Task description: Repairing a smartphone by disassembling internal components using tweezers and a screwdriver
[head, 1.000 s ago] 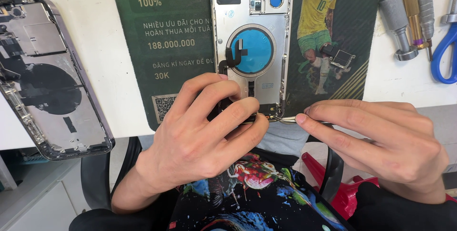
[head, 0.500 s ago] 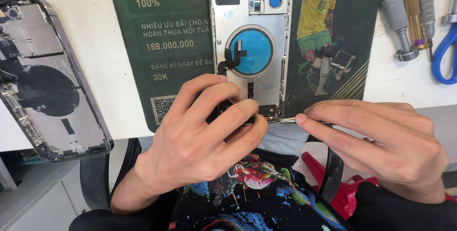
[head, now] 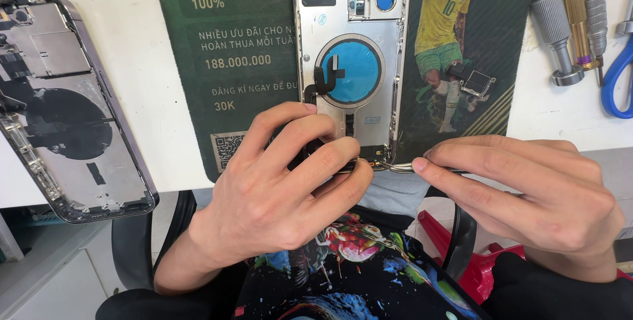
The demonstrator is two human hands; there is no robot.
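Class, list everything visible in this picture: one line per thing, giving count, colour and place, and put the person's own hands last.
open phone housing: 1, silver with blue disc, on mat, centre
second phone housing: 1, dark grey, table's left edge
work mat: 1, dark green, printed, under the centre housing
small camera part: 1, black, on mat, right
screwdrivers: several, silver and gold, top right
scissors handle: 1, blue, far right
table: 1, white
thin metal tool: 1, silver, at housing's bottom edge
left hand: gripping housing's bottom
right hand: pinching the tool

Both hands grip phone frame (near edge).
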